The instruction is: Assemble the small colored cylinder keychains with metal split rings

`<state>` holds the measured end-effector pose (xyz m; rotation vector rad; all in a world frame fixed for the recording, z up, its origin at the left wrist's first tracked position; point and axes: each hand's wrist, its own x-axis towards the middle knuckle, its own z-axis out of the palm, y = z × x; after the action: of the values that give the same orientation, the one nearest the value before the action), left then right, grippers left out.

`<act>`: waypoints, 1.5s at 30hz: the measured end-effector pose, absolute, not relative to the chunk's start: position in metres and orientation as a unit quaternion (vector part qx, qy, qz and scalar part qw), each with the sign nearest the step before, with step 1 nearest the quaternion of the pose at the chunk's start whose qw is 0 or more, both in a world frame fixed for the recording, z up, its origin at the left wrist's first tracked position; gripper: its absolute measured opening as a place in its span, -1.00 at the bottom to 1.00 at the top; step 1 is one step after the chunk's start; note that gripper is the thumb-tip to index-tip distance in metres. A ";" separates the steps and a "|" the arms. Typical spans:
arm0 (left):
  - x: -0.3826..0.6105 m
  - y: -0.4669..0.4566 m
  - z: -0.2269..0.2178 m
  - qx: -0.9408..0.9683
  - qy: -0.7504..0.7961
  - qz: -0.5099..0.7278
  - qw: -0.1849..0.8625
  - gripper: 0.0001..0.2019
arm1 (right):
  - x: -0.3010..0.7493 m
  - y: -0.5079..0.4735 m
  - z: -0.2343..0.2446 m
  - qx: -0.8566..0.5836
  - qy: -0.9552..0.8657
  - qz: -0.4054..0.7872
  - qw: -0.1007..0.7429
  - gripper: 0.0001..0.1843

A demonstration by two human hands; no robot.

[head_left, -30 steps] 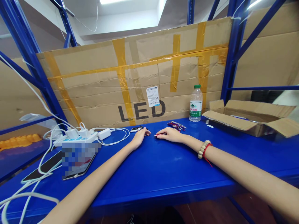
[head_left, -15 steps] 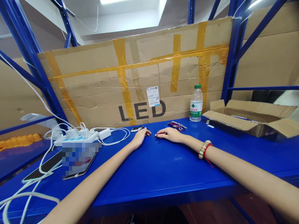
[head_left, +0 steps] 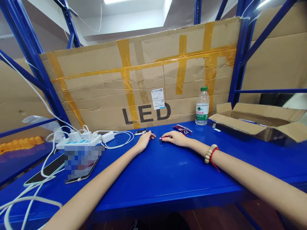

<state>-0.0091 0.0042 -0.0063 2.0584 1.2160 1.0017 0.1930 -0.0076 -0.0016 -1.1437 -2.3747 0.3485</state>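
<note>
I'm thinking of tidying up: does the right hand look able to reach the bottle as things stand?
Probably yes: beyond the right hand, only a low pile lies near the way to the bottle. The small item it holds may need setting down first.

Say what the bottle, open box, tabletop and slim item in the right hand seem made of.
Bottle: probably clear, glossy plastic, being see-through.
Open box: matte brown cardboard, with folded flaps.
Tabletop: likely painted metal, with a blue sheen.
Slim item: seems shiny, with a pale tip; too small to tell plastic from metal.
</note>
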 end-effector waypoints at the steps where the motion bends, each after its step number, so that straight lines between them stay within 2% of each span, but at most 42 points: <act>1: -0.009 0.005 -0.007 0.765 0.450 0.373 0.270 -0.50 | 0.193 -0.007 -0.002 -0.419 -0.867 0.128 0.239 -0.61; 15: -0.008 0.001 -0.003 0.762 0.452 0.371 0.279 -0.51 | 0.192 -0.011 0.000 -0.413 -0.867 0.134 0.244 -0.54; 45: -0.009 0.002 -0.004 0.764 0.453 0.370 0.274 -0.50 | 0.192 -0.009 -0.001 -0.427 -0.866 0.121 0.232 -0.60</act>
<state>-0.0087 0.0015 -0.0036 2.0536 1.2172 0.9937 0.1918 -0.0090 -0.0008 -1.1734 -2.3800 0.3327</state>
